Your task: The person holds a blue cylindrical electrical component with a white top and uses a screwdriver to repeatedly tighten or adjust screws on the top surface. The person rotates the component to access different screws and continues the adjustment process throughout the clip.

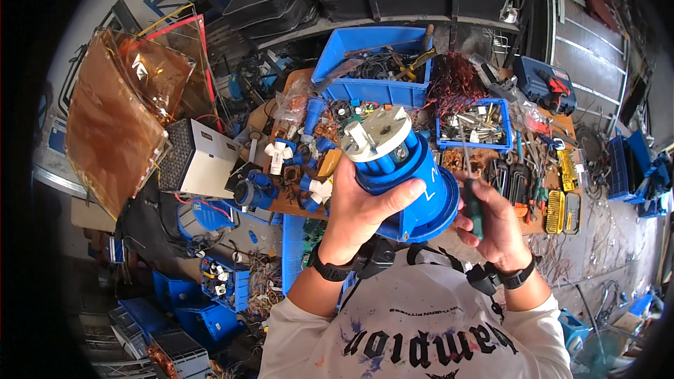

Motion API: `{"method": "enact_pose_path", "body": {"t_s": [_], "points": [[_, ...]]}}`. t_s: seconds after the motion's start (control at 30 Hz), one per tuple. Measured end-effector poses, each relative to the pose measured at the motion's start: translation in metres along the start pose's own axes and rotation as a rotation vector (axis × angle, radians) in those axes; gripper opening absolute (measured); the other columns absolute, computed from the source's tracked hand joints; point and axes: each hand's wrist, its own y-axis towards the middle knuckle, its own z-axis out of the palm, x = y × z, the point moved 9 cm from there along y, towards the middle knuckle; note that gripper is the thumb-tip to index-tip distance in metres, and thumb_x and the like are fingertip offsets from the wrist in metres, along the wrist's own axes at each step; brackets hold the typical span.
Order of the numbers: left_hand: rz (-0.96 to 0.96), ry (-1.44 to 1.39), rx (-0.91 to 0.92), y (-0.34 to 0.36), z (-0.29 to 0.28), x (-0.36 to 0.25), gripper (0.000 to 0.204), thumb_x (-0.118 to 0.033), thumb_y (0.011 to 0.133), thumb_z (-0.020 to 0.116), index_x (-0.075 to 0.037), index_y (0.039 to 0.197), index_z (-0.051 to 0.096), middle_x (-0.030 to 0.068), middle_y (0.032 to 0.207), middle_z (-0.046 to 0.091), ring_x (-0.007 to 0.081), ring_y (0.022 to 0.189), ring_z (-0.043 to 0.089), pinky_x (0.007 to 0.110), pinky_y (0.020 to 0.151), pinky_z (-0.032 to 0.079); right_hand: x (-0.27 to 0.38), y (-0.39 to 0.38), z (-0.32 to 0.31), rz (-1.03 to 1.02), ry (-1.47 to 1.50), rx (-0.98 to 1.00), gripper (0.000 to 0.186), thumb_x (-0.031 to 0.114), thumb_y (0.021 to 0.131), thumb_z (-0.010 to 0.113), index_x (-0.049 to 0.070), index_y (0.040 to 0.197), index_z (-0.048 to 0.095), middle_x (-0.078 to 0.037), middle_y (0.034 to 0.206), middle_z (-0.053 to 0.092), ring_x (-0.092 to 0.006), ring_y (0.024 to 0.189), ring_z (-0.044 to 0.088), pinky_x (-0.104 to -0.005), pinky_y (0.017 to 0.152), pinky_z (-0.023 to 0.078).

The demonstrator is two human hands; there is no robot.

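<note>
My left hand (351, 212) is wrapped round a large blue industrial connector (430, 193), held tilted above the near edge of the workbench. A round off-white insert (385, 133) with a raised block sits at its far end, with blue cylinders showing below it. My right hand (502, 228) is closed on the dark green handle of a screwdriver (474, 212), just right of the connector. The screwdriver's thin shaft points away from me and upward, apart from the connector. The connector's underside is hidden by my left hand.
A blue crate (379, 91) of tools and cables stands behind. Beside it are copper wire (455, 78) and a blue tray (507, 142) of metal parts. Hex keys (518, 179) and yellow bit cases (556, 210) lie right; white-and-blue connectors (278, 156) lie left.
</note>
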Motion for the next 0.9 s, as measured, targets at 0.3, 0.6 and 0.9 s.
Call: {"method": "enact_pose_path", "body": {"t_s": [0.3,0.6,0.9], "points": [[0.114,0.058,-0.043,0.000,-0.002,-0.005,0.071,-0.011,0.077,0.090,-0.001,0.136,0.051,0.0085,0.121,0.067,0.0163,0.107,0.068,0.034,0.098,0.054,0.056,-0.054,0.018,-0.390,-0.754,-0.090,0.043,0.000,0.091,0.063,0.007,0.131,0.050,-0.005,0.103,0.056,-0.0136,0.081,0.056,-0.0230,0.074,0.045],[0.073,0.094,-0.076,-0.002,-0.015,0.004,0.068,-0.008,0.079,0.088,-0.002,0.136,0.052,0.0075,0.119,0.068,0.0147,0.103,0.068,0.033,0.095,0.055,0.076,-0.083,0.042,-0.572,-1.014,-0.095,0.045,-0.003,0.083,0.077,-0.001,0.125,0.062,-0.008,0.106,0.069,-0.0156,0.098,0.068,-0.0274,0.087,0.052],[-0.104,0.020,-0.114,-0.009,-0.026,0.025,0.062,-0.013,0.081,0.087,-0.002,0.132,0.055,0.0068,0.115,0.069,0.0140,0.102,0.068,0.032,0.093,0.055,0.094,-0.093,0.076,-0.826,-1.393,-0.041,0.032,-0.003,0.080,0.078,-0.002,0.110,0.068,-0.015,0.107,0.074,-0.0254,0.093,0.074,-0.0314,0.082,0.057]]}}
